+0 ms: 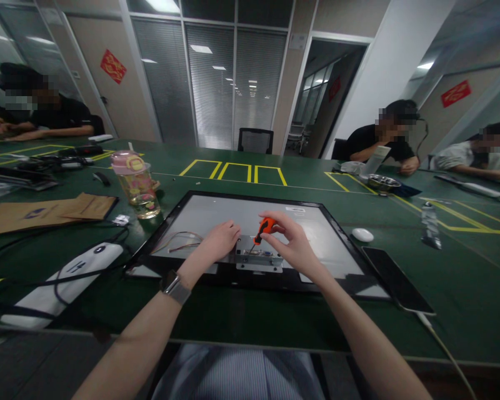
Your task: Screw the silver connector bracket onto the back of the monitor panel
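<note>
A flat display panel [191,214] with a black frame lies face down on the green table, its grey back upward. Near its front edge sits a metal bracket [259,262] with connector ports. My right hand [289,239] grips an orange and black screwdriver [266,225], tilted, its shaft pointing down at the bracket. My left hand [220,240] rests beside the bracket's left end, fingers bent together; whether they pinch anything is hidden. Thin cables [183,236] lie on the panel left of that hand.
At left are a pink-lidded bottle [135,186], a brown paper envelope [45,214] and a white power bank-like device [66,286] with black cables. A phone [395,278] and white oval case [362,235] lie right. Several people sit around the table [241,316].
</note>
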Demonstrator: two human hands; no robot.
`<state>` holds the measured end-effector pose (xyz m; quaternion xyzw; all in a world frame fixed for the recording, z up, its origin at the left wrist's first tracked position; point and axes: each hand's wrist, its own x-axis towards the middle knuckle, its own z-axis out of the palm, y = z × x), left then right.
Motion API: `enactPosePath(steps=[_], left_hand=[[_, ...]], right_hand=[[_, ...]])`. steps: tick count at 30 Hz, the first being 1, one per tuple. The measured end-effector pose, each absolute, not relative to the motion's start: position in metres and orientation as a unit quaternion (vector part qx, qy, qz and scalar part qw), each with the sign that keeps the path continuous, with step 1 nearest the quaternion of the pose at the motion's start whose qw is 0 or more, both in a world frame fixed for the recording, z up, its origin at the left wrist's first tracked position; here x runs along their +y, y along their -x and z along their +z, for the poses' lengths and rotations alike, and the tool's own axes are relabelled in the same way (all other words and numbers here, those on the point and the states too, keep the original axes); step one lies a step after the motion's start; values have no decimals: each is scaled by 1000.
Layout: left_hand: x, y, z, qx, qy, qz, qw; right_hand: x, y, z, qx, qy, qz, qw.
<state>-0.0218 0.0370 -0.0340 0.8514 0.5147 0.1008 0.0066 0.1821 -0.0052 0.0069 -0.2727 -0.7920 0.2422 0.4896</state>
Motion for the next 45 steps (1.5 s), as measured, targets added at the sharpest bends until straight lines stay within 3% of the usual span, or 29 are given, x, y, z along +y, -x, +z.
enactPosePath(steps=[21,31,38,45], left_hand=[[38,21,-36,519,-850,95,-5],[39,22,-37,514,-852,98,-2],[39,23,-38,507,-856,102,-5],[39,23,-38,512,-854,94,-12]], right_hand=[[-7,-183,6,-752,239,345,508],[-9,-183,8,-768,234,326,499],[-4,-182,4,-773,265,242,522],[-6,-180,5,-768,273,257,520]])
